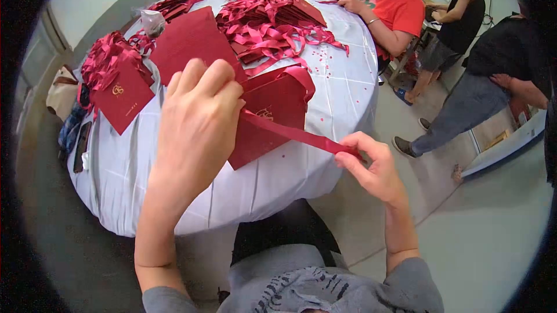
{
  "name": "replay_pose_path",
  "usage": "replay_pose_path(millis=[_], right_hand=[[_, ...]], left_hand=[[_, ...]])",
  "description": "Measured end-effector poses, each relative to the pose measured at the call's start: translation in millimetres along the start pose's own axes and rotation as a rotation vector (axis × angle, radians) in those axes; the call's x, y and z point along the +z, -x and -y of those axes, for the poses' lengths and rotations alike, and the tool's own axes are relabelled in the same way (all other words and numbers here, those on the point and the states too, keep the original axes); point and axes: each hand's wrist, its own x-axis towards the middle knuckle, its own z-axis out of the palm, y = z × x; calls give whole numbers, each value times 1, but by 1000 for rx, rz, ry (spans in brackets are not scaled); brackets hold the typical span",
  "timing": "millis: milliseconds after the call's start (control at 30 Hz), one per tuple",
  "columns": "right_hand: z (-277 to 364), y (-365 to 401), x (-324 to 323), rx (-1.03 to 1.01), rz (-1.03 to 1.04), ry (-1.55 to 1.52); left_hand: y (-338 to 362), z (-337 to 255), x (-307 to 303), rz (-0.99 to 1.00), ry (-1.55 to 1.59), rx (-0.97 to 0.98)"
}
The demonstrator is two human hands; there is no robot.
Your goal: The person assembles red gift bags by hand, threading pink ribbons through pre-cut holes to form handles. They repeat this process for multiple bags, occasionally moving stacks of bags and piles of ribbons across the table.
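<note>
Between my two hands a red ribbon (290, 132) is stretched, sloping down to the right. My left hand (203, 112) is closed near the top edge of a dark red card or bag (264, 130) with a gold emblem; its fingertips are partly hidden, and the ribbon comes out beside them. My right hand (371, 168) pinches the ribbon's other end between thumb and fingers, just past the table's edge. Behind my left hand stands a plain dark red panel (194, 40). A loop of ribbon (303, 81) curls at the upper right of the emblem piece.
Piles of red pieces with ribbons (261, 17) cover the back of the round white-clothed table (348, 81). More lie at left, beside a red piece with a gold emblem (122, 95) and a dark phone-like object (82, 147). People sit and stand at right.
</note>
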Motion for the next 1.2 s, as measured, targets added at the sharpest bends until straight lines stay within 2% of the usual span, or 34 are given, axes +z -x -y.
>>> replay_pose_path(millis=[100,133,233,267,367,400,467,533,600,700,767,833,933,1033,1200], right_hand=[[-3,4,-4,-59,-121,-124],[-3,5,-5,-56,-117,-121],[-1,8,-7,6,-233,-392],[-1,9,-7,8,-234,-389],[-7,5,-5,-196,-360,-530],[-4,1,-2,-197,-361,-529],[8,-11,11,-444,-476,-653],[19,-16,18,-489,-445,-702],[35,-18,22,-541,-224,-955],[41,-23,32,-574,-143,-858],[36,-23,40,-609,-133,-893],[36,-19,38,-316,18,-878],[43,-32,40,-105,59,-625],[41,-44,50,-55,-33,-466],[43,-59,47,-195,-297,-305]], left_hand=[[-5,4,9,35,158,44],[-7,6,11,91,236,21],[-14,5,16,132,289,-43],[-17,5,15,152,305,-12],[-19,8,25,139,332,-60],[-19,7,25,138,332,-60],[-20,6,27,90,366,-35],[-21,7,29,125,418,-62],[-22,9,29,155,466,-87],[-21,12,30,191,557,-134],[-18,17,34,130,601,-97],[-19,23,36,174,656,-114],[-21,26,35,269,780,-127],[-22,29,32,320,895,-110],[-22,29,33,365,1091,-56]])
